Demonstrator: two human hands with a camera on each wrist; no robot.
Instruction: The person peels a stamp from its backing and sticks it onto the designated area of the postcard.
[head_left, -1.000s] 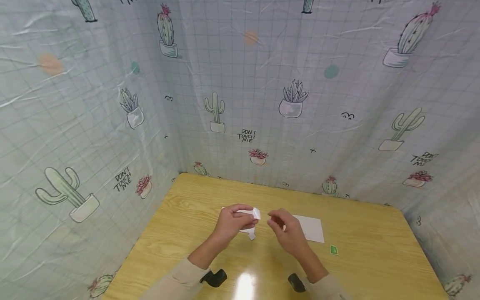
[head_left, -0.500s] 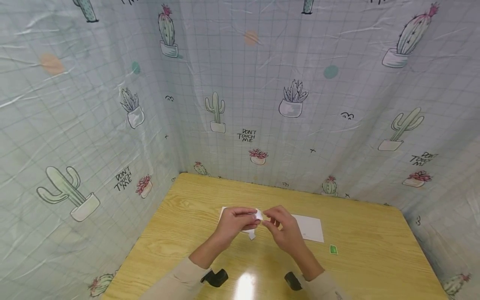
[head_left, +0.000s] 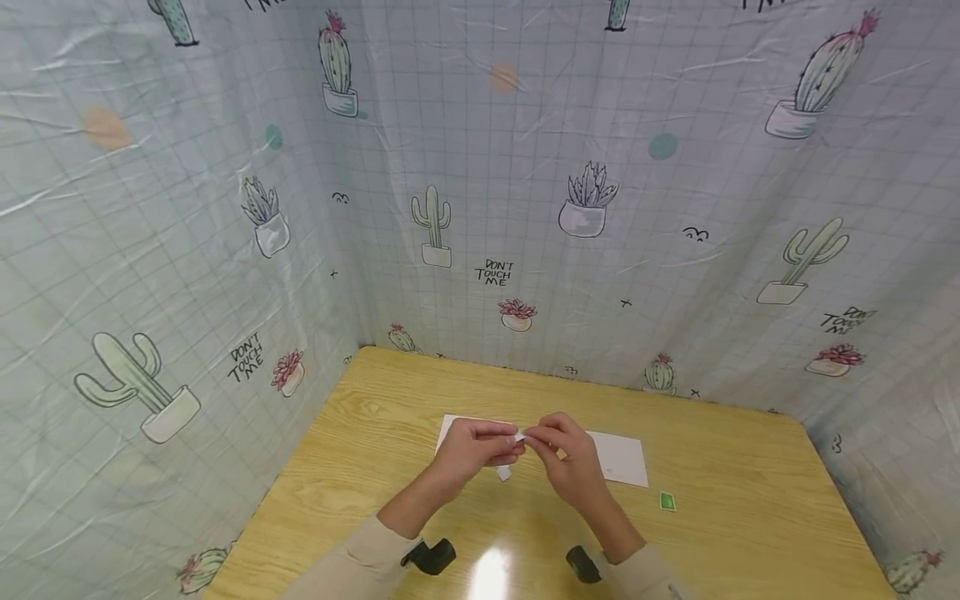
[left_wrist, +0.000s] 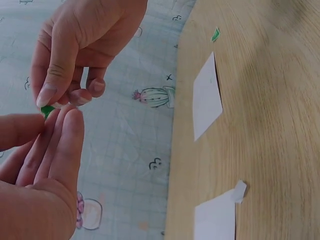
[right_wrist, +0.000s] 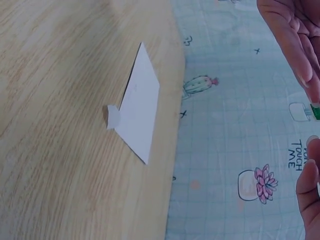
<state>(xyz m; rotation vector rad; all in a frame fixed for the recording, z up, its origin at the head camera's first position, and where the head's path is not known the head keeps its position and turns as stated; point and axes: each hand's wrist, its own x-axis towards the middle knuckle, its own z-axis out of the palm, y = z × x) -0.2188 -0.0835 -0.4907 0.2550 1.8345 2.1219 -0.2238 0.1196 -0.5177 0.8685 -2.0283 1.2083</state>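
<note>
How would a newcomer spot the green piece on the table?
On the wooden table, find the white card partly behind the right hand. Just off that card's near right corner lies a small green rectangle with a pale border. Nothing else seen lying there is green.

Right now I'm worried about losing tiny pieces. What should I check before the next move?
1. Left hand pinching the small green piece: ok.
2. Right hand meeting it: ok, fingertips at its edge.
3. Piece in one layer: cannot tell, fingers cover most of it.
4. Green rectangle apart from the right white card: ok.
5. Left white card free of scraps: not ok, paper scrap at its corner.
</note>
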